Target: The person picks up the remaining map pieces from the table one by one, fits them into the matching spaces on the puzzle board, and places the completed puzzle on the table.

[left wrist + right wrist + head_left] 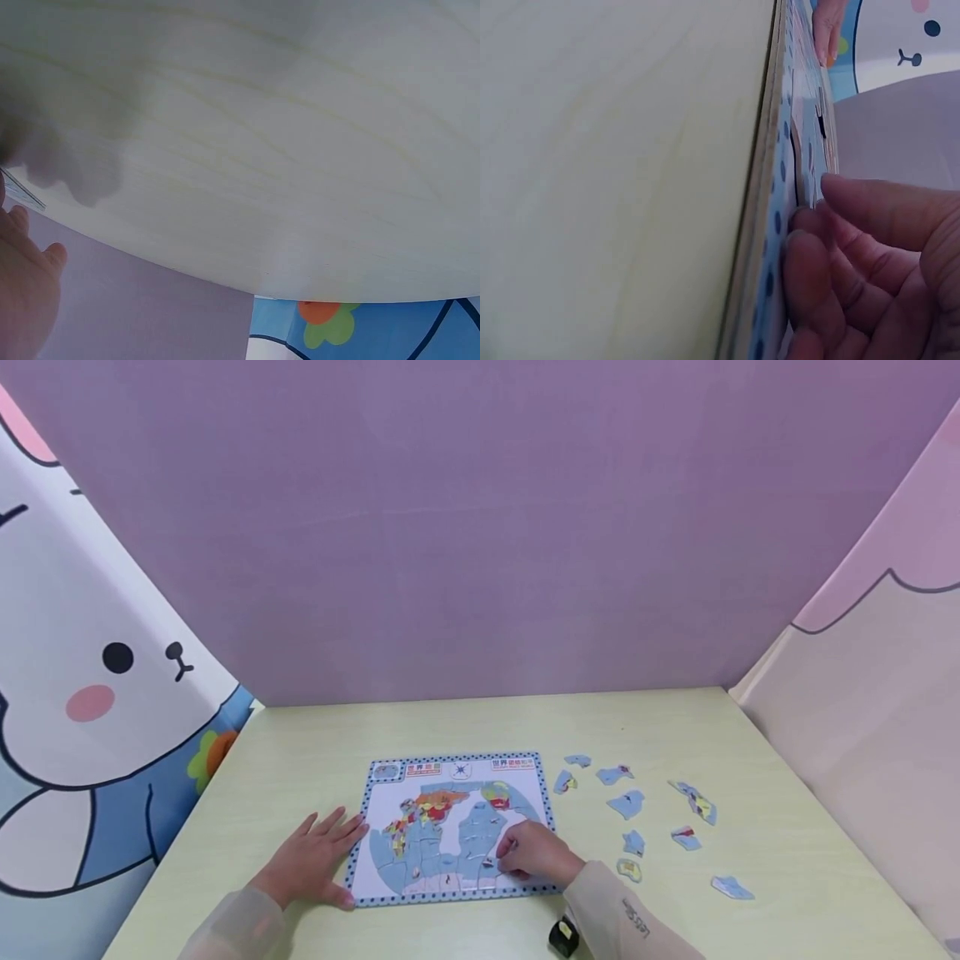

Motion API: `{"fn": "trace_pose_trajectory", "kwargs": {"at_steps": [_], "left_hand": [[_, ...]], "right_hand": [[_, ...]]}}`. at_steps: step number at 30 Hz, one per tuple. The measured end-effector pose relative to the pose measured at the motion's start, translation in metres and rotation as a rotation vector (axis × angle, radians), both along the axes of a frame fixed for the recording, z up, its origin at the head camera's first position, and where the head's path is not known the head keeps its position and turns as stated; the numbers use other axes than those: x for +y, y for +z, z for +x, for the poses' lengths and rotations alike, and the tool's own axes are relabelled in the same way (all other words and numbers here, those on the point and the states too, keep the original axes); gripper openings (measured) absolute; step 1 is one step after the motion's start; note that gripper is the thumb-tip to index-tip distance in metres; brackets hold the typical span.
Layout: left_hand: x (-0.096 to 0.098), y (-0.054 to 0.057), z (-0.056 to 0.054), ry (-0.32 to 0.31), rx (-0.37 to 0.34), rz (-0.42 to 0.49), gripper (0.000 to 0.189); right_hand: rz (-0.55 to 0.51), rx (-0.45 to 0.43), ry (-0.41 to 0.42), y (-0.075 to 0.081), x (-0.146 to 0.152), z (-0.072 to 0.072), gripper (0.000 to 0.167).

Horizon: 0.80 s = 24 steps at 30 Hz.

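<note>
A world-map jigsaw puzzle board (362,893) with a dotted blue border lies on the table, partly filled with blue and coloured map pieces (480,831). My left hand (318,856) rests with spread fingers along the board's left edge; only part of that hand (30,289) shows in the left wrist view. Over the lower right of the map, my right hand (534,852) has its fingers curled and thumb drawn in. Close up, the right hand (870,262) pinches at the end of a puzzle piece (798,161), its fingertips low against the board and covering much of the piece.
Several loose puzzle pieces (626,803) lie scattered on the table (300,743) right of the board. A small black object (563,937) is by the right sleeve at the front. A purple panel (480,543) stands behind, with cartoon-printed panels (97,610) at the sides.
</note>
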<state>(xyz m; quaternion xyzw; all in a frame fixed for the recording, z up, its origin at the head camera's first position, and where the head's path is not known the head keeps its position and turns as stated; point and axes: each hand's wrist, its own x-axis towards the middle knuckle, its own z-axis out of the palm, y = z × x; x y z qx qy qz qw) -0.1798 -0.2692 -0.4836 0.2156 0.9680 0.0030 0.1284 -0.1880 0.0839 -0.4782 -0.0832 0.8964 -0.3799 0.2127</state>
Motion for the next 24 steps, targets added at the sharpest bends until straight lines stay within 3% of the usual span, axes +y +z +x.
{"fn": "trace_pose_trajectory", "kwargs": {"at_steps": [8, 18, 24], "left_hand": [[-0.002, -0.002, -0.002, -0.006, -0.004, 0.011, 0.109], [-0.003, -0.002, 0.0, -0.017, 0.012, 0.019, 0.11], [-0.002, -0.003, -0.001, -0.016, 0.013, 0.013, 0.11]], "right_hand": [[-0.086, 0.018, 0.059, 0.001, 0.016, 0.0, 0.007], [-0.156, 0.106, 0.145, 0.002, 0.037, 0.003, 0.012], [-0.18, 0.105, 0.164, 0.004, 0.05, 0.005, 0.015]]}}
